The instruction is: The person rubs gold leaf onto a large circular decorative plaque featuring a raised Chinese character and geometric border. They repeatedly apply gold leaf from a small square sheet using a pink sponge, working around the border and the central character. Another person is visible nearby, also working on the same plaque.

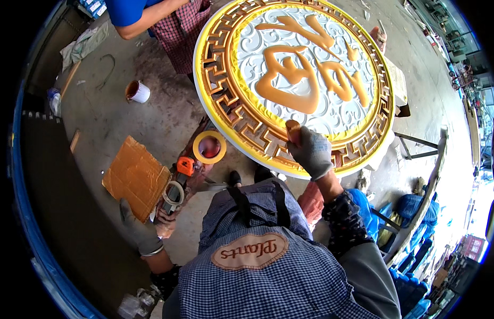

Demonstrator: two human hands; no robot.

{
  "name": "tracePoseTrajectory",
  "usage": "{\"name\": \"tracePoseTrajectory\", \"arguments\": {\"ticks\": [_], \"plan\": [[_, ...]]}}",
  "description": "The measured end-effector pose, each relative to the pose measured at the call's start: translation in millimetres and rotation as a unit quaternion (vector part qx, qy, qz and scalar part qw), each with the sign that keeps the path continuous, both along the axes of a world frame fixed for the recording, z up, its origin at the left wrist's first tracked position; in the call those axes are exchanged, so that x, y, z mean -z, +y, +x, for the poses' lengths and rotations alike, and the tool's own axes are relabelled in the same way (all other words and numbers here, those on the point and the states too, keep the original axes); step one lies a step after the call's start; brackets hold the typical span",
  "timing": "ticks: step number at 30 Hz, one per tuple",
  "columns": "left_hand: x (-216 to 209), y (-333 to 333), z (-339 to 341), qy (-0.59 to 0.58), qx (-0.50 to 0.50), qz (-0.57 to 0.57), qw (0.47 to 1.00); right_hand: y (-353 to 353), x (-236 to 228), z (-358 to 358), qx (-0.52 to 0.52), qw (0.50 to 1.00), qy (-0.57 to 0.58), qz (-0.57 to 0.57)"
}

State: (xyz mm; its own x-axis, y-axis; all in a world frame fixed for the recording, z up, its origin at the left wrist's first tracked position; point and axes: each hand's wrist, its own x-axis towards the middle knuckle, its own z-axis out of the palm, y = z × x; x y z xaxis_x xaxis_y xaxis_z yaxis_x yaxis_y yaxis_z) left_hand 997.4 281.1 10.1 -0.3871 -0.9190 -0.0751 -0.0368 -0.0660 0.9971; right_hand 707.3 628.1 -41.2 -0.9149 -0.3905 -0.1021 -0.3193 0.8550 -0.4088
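My right hand [312, 153], in a grey glove, is closed round a small tool with a brown, wooden-looking end [293, 132]. It is over the near rim of a large round panel [215, 109]. That panel has a gold fret border, yellow masking along the border's edges, and raised gold characters on white scrollwork. My left hand [139, 229], also gloved, grips the lower edge of a brown cardboard piece [135, 173]; some of its fingers are hidden. Beside the cardboard are a white tape roll [173, 193], an orange tape measure [185, 166] and a wide yellow tape roll [219, 148].
Across the panel's left side stands a person in a blue sleeve [127, 13] and checked apron. A white paint pot [138, 92] with brown stains stands on the concrete floor. Metal supports [417, 146] and blue bags [414, 207] are on my right.
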Motion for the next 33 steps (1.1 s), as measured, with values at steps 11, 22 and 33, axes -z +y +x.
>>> {"name": "tracePoseTrajectory", "arguments": {"ticks": [11,22,33], "plan": [[19,-11,20,-0.081,0.004,-0.015,0.997,-2,-2,9,0.016,0.999,0.027,-0.003],[-8,23,-4,-0.015,-0.017,0.069,0.997,-7,-9,8,-0.031,0.996,0.009,-0.078],[-6,16,30,-0.026,-0.006,-0.054,0.998,-87,38,-22,-0.095,0.994,0.01,-0.045]]}}
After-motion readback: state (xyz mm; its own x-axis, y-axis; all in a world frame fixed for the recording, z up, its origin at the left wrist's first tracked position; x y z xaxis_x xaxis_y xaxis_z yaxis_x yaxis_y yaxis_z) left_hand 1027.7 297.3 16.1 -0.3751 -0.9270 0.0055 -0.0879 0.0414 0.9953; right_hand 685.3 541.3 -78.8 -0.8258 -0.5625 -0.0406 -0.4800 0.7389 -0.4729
